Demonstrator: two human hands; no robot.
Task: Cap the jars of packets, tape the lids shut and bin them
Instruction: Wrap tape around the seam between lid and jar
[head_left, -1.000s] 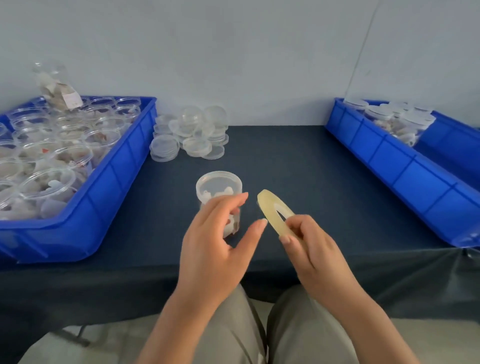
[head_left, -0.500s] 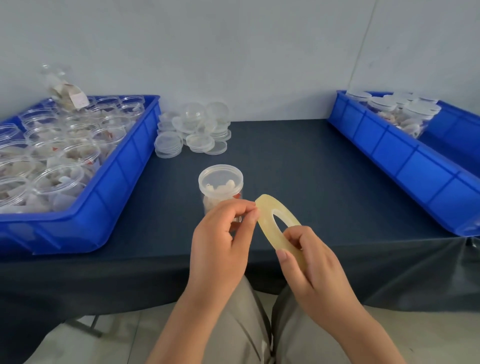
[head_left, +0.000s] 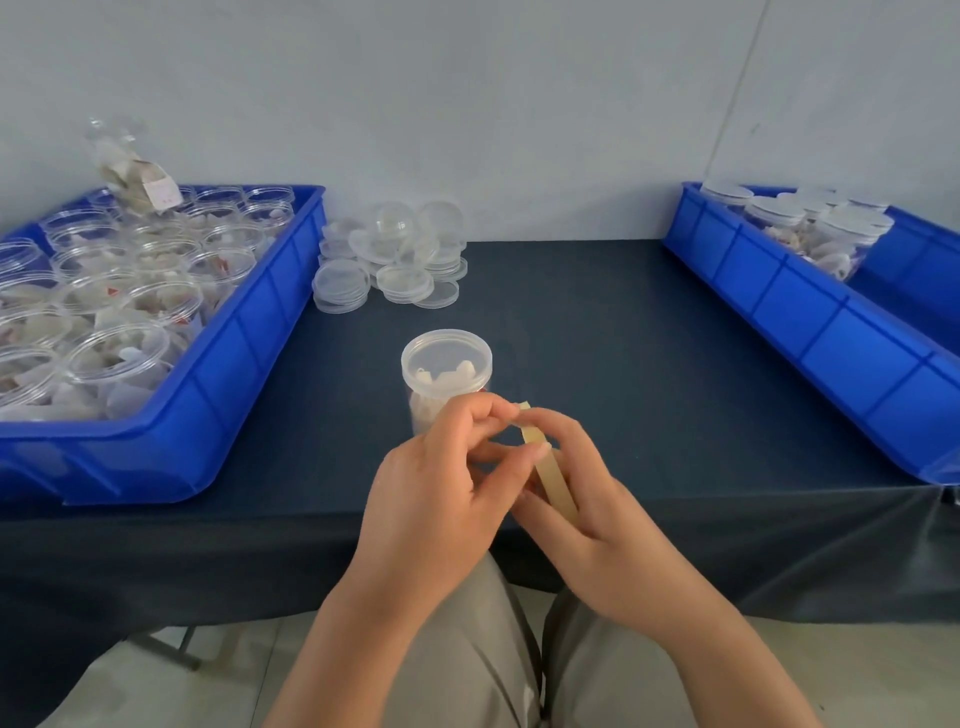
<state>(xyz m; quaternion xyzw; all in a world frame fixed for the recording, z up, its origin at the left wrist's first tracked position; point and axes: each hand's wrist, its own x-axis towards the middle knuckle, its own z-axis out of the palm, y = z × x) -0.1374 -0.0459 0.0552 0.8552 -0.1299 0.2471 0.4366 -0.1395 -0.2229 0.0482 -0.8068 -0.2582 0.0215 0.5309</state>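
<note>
Surroundings: a loose heap of clear lids (head_left: 395, 260) lies at 12 o'clock on the dark-covered bench (head_left: 623, 338), close to the wall.

Obstruction: both hands sit in front of the jar (head_left: 447, 369) and hide its lower side. The left hand (head_left: 441, 493) pinches the top edge of the tape roll (head_left: 556, 483) between thumb and forefinger. The right hand (head_left: 597, 509) grips the roll from 3 o'clock, fingers curled round it.

Tape roll: yellowish, seen almost edge-on, held over the bench's near edge at 5 o'clock of the jar.

Jar: clear, upright, lid on, pale packets inside, standing mid-bench.

Containers: the blue bin (head_left: 244, 379) at 9 o'clock is packed with open jars (head_left: 119, 353) of packets. A clear bag (head_left: 137, 176) of packets is propped at its far end. The second blue bin (head_left: 795, 312) at 3 o'clock holds capped jars (head_left: 779, 213) at its far end.
</note>
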